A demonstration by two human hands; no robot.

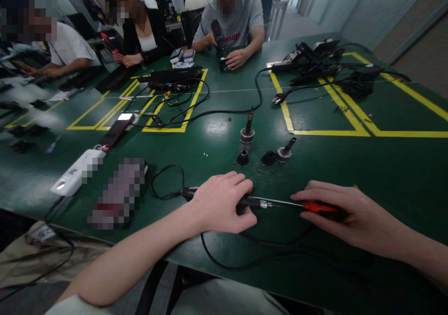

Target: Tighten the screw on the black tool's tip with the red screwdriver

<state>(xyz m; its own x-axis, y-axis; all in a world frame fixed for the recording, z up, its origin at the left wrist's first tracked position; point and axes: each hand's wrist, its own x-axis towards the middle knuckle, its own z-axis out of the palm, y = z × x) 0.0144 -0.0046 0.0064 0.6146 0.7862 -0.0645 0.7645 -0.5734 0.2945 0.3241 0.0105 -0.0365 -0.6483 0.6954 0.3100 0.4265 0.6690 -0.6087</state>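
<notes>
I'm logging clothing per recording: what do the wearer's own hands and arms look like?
The left hand and right hand wear no gloves, and no watch shows. A pale sleeve shows high on the left arm; the right forearm is uncovered as far as it shows.

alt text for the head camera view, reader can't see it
A person's left hand grips a black corded tool while the right hand holds a red-handled, thin-shafted tool at a green table. Small metal and black parts sit beyond.
</notes>
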